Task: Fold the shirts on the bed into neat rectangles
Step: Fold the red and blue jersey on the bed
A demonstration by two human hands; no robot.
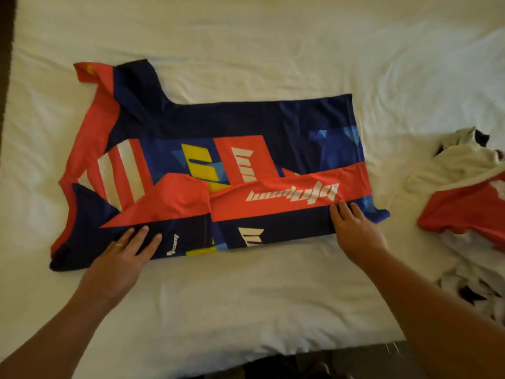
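A navy and red shirt (218, 165) lies flat across the middle of the white bed (246, 50), collar to the left, hem to the right. Its near edge is folded over toward the centre. The left hand (124, 253) rests on the folded edge near the collar, fingers (153, 242) straight and slightly spread. The right hand (358, 231) presses the fold near the hem, fingers flat. A pile of shirts (464, 201) sits at the right, apart.

the white-sheeted bed (246, 291) carried a navy-and-red shirt (218, 149); right of that shirt lay a heap of clothes (464, 203).
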